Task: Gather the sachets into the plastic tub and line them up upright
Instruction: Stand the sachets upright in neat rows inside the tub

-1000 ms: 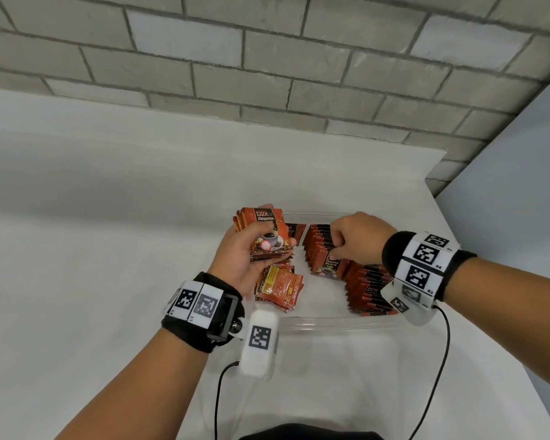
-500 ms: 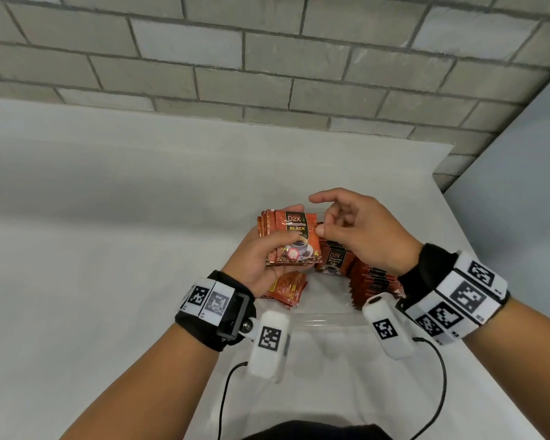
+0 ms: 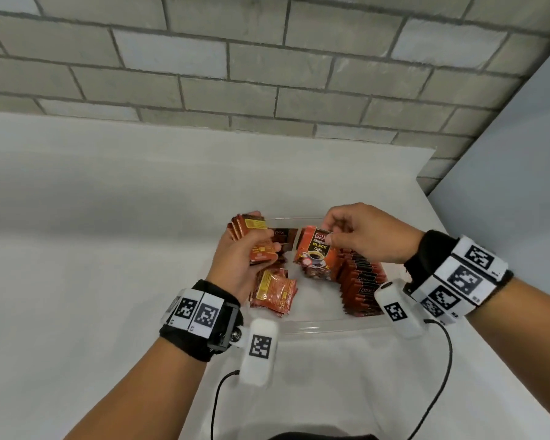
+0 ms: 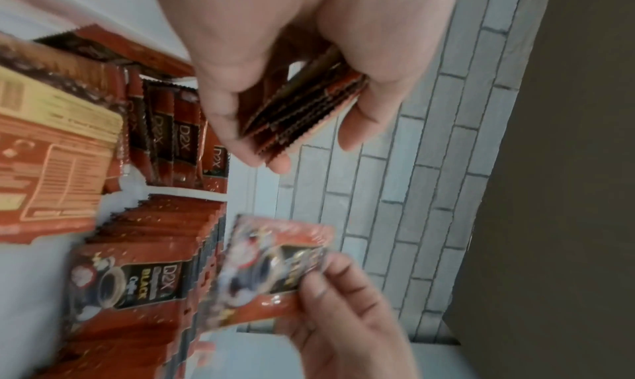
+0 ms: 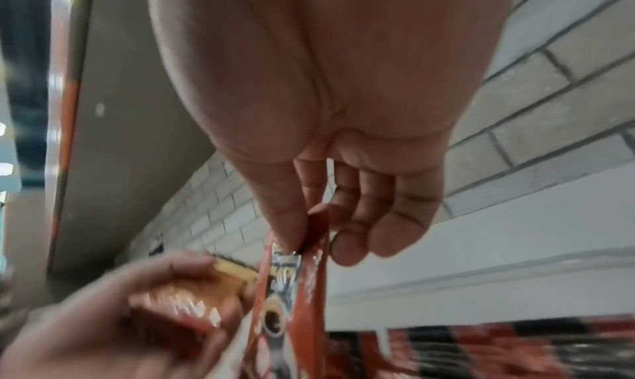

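Head view: right hand (image 3: 367, 235) pinches one sachet (image 3: 316, 255) by its top edge, upright, just left of the standing row (image 3: 361, 282); left hand (image 3: 242, 258) grips a stack (image 3: 251, 239).

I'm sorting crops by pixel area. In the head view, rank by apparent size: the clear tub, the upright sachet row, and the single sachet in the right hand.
1. Clear tub.
2. Upright sachet row.
3. Single sachet, pinched by the right hand; raised nearer the camera, so it looks somewhat enlarged.

sachets (image 3: 361, 282): orange-black, row upright | tub (image 3: 324, 323): clear, on table
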A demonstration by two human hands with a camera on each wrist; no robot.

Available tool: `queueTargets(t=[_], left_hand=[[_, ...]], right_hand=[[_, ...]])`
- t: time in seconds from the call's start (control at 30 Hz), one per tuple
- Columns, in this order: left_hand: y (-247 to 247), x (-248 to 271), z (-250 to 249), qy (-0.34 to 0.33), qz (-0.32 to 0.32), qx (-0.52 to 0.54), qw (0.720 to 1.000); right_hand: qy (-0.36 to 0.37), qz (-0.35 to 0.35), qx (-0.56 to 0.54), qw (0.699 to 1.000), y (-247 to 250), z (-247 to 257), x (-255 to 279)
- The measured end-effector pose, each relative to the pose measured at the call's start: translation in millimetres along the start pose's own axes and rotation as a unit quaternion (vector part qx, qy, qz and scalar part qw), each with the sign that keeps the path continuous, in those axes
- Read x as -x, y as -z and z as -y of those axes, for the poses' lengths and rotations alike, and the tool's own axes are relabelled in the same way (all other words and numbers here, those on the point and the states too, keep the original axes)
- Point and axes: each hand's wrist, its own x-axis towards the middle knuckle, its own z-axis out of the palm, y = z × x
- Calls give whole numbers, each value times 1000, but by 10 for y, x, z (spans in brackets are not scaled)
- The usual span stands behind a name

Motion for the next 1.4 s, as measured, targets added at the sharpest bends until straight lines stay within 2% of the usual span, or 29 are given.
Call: queueTargets(t=[0.2, 0.4, 0.93, 1.23, 1.4], left_hand=[[16, -39, -46, -7, 10, 17, 1000], [10, -12, -30, -3, 17, 15, 1000], [37, -23, -22, 1, 28, 9, 1000], [84, -64, -12, 21, 28, 0, 999], [85, -46, -13, 42, 66, -6, 997]], right_hand=[[-65, 113, 176, 976, -241, -141, -195], [-80, 123, 283, 948, -264, -180, -306], [-71, 115, 340, 931, -318, -219, -326], [-68, 106, 324, 938, -311, -228, -337], [-71, 94, 298, 947, -222, -173, -304]])
